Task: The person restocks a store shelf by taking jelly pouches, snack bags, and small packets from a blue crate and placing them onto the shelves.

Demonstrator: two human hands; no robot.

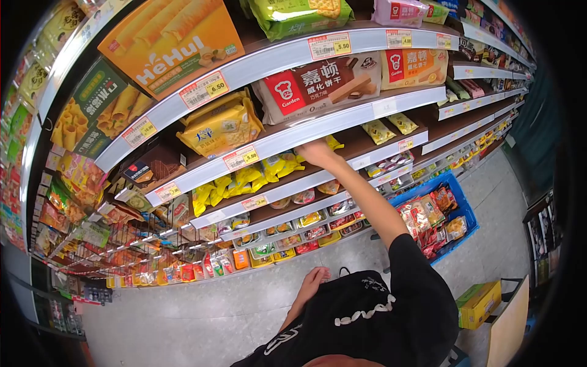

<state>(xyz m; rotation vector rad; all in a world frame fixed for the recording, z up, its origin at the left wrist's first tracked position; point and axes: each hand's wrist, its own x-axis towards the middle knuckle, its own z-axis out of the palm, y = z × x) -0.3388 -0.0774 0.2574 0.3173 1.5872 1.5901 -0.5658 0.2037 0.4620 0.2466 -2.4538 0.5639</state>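
My right hand (315,152) reaches into the shelf beneath the row of wafer packs, among yellow snack packets (247,177). The shelf edge hides its fingers, so whether it grips a packet cannot be made out. One yellow packet (334,142) lies just right of this hand. My left hand (314,279) hangs low in front of my black T-shirt (367,306), holding nothing, its fingers loosely stretched. Above my right hand stands a brown Garden wafer pack (324,85), with a yellow biscuit pack (221,125) to its left.
Curved shelves with price rails (275,144) run across the front. Two small yellow-green packets (389,128) lie farther right. A blue crate (461,211) of snack bags stands on the floor at right. Near it are a yellow carton (479,304) and a wooden panel (509,327).
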